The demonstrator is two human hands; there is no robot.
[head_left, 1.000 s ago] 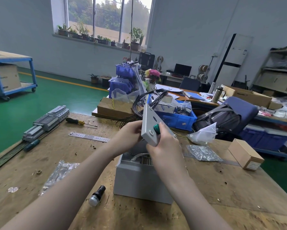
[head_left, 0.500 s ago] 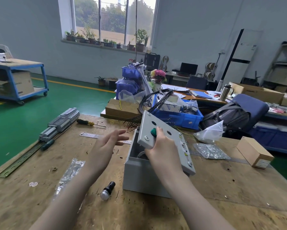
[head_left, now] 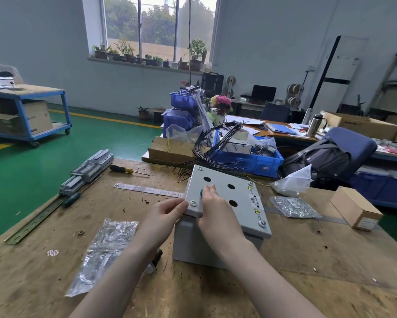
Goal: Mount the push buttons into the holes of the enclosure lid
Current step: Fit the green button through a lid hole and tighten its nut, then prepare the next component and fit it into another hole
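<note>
Down comes the enclosure lid (head_left: 225,198), tipped up on edge a moment ago and now lying nearly flat across the grey enclosure box (head_left: 216,246) on the counter (head_left: 307,260). Left hand (head_left: 164,215), which was hovering spread and empty, is back at the lid's near-left corner, fingers pinching the edge. Right hand (head_left: 216,211) lies over the lid, fingertips closed on the green push button (head_left: 202,192) sitting in one hole. Three holes (head_left: 231,186) gape unfilled. So it looks like one button seated, and the lid being steadied. A second, black push button (head_left: 155,261) lies on the counter just beside the box, partly hidden by the left forearm. Next, I'd say, that one wants fetching and dropping squarely into an open hole.
</note>
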